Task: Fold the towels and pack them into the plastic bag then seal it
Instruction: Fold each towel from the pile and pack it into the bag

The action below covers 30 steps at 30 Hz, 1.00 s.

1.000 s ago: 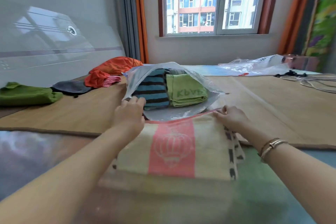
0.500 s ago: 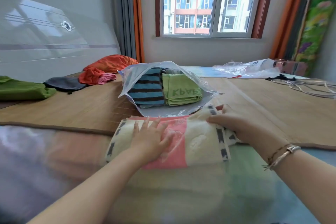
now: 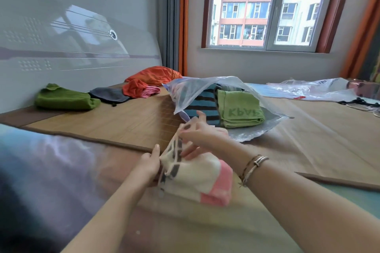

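Cream towel (image 3: pixel 197 176), folded into a thick soft bundle, with a pink band at its right end and dark grey blocks along the hem on its left end. Lies on the near edge of the bed, just short of the woven mat (image 3: pixel 115 121) and directly in front of the plastic bag (image 3: pixel 207 90). Loose, slightly blurred hem edge lifted up toward the far side.

Left hand (image 3: pixel 149 165) pressed against the bundle's left end, thumb up, fingers curled round and under the cloth. Right hand (image 3: pixel 200 133) over the top of the bundle, fingers bent and pinching the raised hem; thin bracelets on that wrist.

Bag clear, crinkled, glossy, mouth gaping toward the hands, resting on the mat. Inside, side by side: a folded teal-and-black striped towel (image 3: pixel 202 104) and a folded green towel (image 3: pixel 239 109) with darker green lettering. Both terry, plump, square-edged.

Mat tan, finely ribbed, bound with a brown border. Farther left on it, against the pale glossy headboard (image 3: pixel 72 47): a crumpled green cloth (image 3: pixel 65 99), a dark grey cloth (image 3: pixel 110 94), an orange heap (image 3: pixel 152 79) with a bit of pink. Off to the right, a second clear bag (image 3: pixel 312 89), flat and wrinkled.
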{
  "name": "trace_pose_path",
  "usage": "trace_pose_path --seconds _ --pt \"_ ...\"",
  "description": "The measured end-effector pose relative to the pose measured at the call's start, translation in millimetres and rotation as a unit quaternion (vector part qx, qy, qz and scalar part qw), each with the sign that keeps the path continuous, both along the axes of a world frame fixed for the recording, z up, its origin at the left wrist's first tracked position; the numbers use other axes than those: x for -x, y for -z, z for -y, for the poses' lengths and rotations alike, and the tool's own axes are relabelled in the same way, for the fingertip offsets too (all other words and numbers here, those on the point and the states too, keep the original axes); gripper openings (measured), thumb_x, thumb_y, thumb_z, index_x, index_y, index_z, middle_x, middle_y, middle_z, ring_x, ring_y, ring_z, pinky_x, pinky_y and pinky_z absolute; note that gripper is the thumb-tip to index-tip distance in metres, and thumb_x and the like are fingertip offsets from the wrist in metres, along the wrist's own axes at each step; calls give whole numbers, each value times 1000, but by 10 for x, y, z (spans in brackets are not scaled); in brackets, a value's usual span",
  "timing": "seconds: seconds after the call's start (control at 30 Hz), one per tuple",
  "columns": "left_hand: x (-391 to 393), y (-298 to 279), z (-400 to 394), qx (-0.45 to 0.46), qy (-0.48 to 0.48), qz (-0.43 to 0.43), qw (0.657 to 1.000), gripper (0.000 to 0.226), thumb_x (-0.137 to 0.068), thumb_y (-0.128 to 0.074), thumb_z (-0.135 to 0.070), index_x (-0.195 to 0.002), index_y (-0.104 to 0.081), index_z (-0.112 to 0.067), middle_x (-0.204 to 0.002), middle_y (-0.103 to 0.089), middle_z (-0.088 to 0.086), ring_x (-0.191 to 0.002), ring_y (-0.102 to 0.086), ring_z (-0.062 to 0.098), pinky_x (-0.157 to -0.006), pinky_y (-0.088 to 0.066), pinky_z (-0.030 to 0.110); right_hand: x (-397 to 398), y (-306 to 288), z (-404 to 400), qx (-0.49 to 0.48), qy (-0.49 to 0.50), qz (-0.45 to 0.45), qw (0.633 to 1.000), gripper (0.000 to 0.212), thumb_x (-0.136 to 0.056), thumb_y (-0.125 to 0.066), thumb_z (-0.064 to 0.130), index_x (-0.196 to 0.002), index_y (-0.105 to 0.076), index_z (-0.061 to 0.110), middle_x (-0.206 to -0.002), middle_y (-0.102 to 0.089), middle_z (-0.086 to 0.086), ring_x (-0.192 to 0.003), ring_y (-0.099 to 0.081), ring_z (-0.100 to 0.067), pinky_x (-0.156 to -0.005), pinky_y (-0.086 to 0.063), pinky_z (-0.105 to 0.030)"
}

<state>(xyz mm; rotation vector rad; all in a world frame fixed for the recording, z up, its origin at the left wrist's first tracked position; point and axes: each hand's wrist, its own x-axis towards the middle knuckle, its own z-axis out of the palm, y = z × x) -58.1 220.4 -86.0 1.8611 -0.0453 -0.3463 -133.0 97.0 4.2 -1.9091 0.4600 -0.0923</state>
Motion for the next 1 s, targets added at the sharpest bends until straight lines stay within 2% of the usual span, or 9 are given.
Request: trace_pose_path --seconds 0.17,0.27,0.4,0.5,0.63,0.73,0.87,0.93,1.0 --pt "4 -62 -76 65 59 -88 992 70 -90 -31 -69 -96 -65 -9 -81 -69 11 -76 -65 26 -67 -54 33 104 219 93 332 19 142 932 45 -97 -41 24 -140 -32 31 -120 -63 5 -99 -63 -22 -82 -48 -27" --pt "10 -11 -49 46 109 -56 991 65 -81 -48 -73 -92 -70 -14 -85 -72 6 -79 -68 23 -70 -55 32 207 516 203 494 -75 8 866 48 -100 -23 48 -147 -18 44 -157 -26 5 -148 -10 -24 -116 -3 -56" --pt "96 38 22 29 187 -24 982 64 -68 -70 -66 -103 -71 -13 -98 -74 12 -90 -70 25 -80 -55 34 145 816 228 518 -100 -30 849 52 -100 -14 51 -150 -3 44 -162 -1 8 -149 6 -21 -113 8 -60" --pt "220 2 28 69 184 24 980 26 -78 -74 -29 -98 -71 -12 -98 -73 16 -86 -67 28 -72 -50 32 116 734 299 464 -109 -19 879 50 -102 -13 47 -151 -6 44 -161 -4 9 -149 4 -19 -113 10 -57" --pt "452 -173 -7 135 205 80 966 31 -69 -66 -18 -99 -67 -9 -93 -72 16 -82 -65 23 -72 -50 34 348 565 427 361 -122 124 916 59 -97 -32 17 -150 -17 40 -161 -10 10 -148 1 -8 -121 0 -46" --pt "596 -416 -19 135 254 124 950 34 -72 -67 -11 -106 -68 -15 -100 -73 11 -91 -68 23 -80 -51 35 661 274 513 464 -170 158 855 93 -75 -43 1 -147 -10 48 -158 6 23 -144 21 -2 -118 11 -38" --pt "729 -801 135 92 325 169 926 36 -77 -67 -7 -104 -71 -30 -100 -74 0 -95 -69 14 -85 -53 30 865 -150 713 563 -205 65 798 97 -71 -62 23 -148 -7 43 -157 21 18 -141 32 -9 -114 19 -44" --pt "740 -970 268 56 340 196 918 34 -79 -67 -5 -96 -71 -35 -87 -74 -13 -83 -68 3 -74 -53 19 872 -310 829 577 -209 -13 789 92 -68 -66 36 -148 -21 29 -159 14 14 -142 28 -8 -116 16 -47" --pt "701 -1072 404 33 344 214 914 32 -77 -71 -9 -95 -72 -35 -83 -73 -17 -81 -67 1 -71 -53 17 850 -406 940 556 -204 -44 805 78 -66 -66 40 -137 -39 21 -150 -28 10 -141 -11 -5 -119 -6 -44"
